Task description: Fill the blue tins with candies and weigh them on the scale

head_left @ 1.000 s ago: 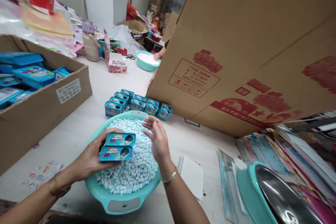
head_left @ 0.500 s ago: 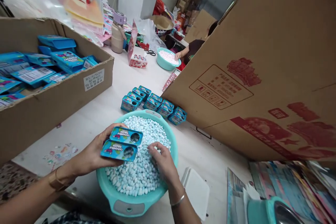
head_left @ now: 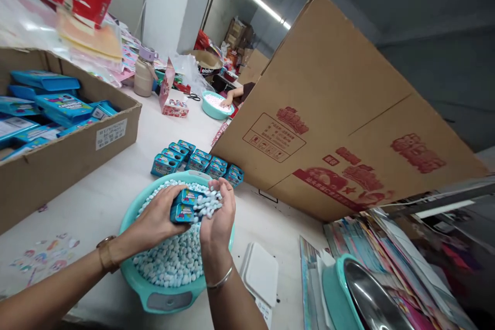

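Note:
Two small blue candy tins (head_left: 183, 212) lie side by side in my left hand (head_left: 158, 219), whose fingers are closed around them. Cupped against their open ends, my right hand (head_left: 219, 216) holds a heap of pale blue candies (head_left: 209, 203), some lying over the tins' openings. Both hands are above a turquoise basin (head_left: 170, 303) filled with the same candies. Just beyond the basin's far rim stand several more blue tins (head_left: 197, 161) in short rows.
On the left is a cardboard box (head_left: 116, 136) of blue packets. A large carton (head_left: 309, 129) leans at the right. A white scale (head_left: 261, 273) and a turquoise container with a steel bowl (head_left: 371, 289) sit at the near right. Farther back, a person's hand (head_left: 229, 99) reaches into another basin (head_left: 211, 109).
My right hand has risen from the basin with a handful of candies and come against the tins' open ends. The camera view has shifted to the right.

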`<state>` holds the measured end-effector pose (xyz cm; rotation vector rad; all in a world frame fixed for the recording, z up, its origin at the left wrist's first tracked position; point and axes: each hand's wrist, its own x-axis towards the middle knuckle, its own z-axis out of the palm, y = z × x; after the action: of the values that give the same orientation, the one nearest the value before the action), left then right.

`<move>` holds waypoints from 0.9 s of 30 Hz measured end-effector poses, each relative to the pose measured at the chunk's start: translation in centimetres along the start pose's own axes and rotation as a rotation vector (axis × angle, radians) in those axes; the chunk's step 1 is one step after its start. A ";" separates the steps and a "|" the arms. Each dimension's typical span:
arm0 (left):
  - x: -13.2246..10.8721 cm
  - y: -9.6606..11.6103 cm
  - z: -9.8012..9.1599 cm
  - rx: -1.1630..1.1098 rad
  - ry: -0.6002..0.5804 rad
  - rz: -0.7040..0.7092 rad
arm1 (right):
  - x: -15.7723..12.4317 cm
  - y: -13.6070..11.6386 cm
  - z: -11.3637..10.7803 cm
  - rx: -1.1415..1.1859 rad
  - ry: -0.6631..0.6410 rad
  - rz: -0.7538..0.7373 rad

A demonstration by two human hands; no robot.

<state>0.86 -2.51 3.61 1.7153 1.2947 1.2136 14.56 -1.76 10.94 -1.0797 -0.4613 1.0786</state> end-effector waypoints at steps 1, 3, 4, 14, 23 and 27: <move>0.0 0.2 -0.1 -0.003 0.006 -0.001 | -0.2 0.0 0.0 -0.036 -0.031 -0.039; -0.1 0.5 -0.2 -0.016 0.014 -0.002 | -0.2 -0.1 -0.1 -0.087 -0.076 -0.081; -0.2 0.6 -0.2 -0.026 0.014 -0.004 | -0.1 -0.3 -0.2 -0.108 -0.098 -0.086; -0.1 0.4 0.2 0.114 -0.052 0.094 | 0.4 0.5 -1.2 -0.076 -0.120 -0.022; -1.0 -3.2 -3.2 -0.199 -0.199 -0.098 | 2.8 0.4 -6.8 -0.455 -0.300 -0.035; -2.7 -5.2 -3.8 -0.379 -0.275 -0.129 | 2.6 0.4 -10.6 -0.842 -0.564 -0.062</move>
<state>-4.72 -3.67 -0.47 1.4401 0.9277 1.0290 23.58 -4.48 5.36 -1.4550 -1.4832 1.1520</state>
